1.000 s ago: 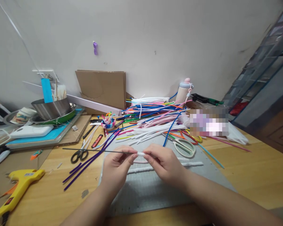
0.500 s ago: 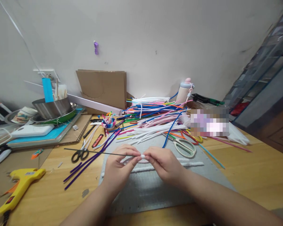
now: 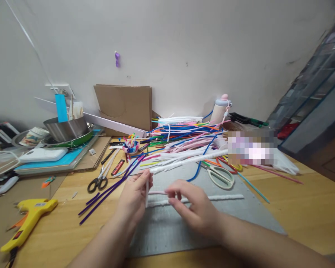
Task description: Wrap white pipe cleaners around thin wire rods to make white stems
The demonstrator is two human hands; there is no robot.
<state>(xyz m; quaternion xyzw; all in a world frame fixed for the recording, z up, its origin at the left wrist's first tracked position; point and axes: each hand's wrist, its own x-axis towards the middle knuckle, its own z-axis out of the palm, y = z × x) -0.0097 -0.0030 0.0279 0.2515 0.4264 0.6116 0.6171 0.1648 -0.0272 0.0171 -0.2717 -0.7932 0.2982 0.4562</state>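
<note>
My left hand (image 3: 135, 193) pinches a white fuzzy stem (image 3: 190, 160), which reaches up and right across the mat; a short pale end hangs below my fingers. To its right, my right hand (image 3: 191, 203) has its thumb and index finger apart, close to a thin pinkish stem (image 3: 158, 192). Whether the fingers touch that stem is unclear. Another white fuzzy stem (image 3: 229, 197) lies on the grey mat (image 3: 175, 234), partly behind my right hand.
A pile of colourful stems (image 3: 184, 134) lies at the back. Pale-handled scissors (image 3: 220, 176) rest right of centre, black-handled scissors (image 3: 97, 183) and purple stems (image 3: 114, 186) at left. A yellow glue gun (image 3: 30, 219) lies far left, a bottle (image 3: 219, 111) behind.
My hands have moved apart from their meeting point. The dark thin stem in my left hand no longer shows; a long white stem now extends from it. The view has shifted slightly.
</note>
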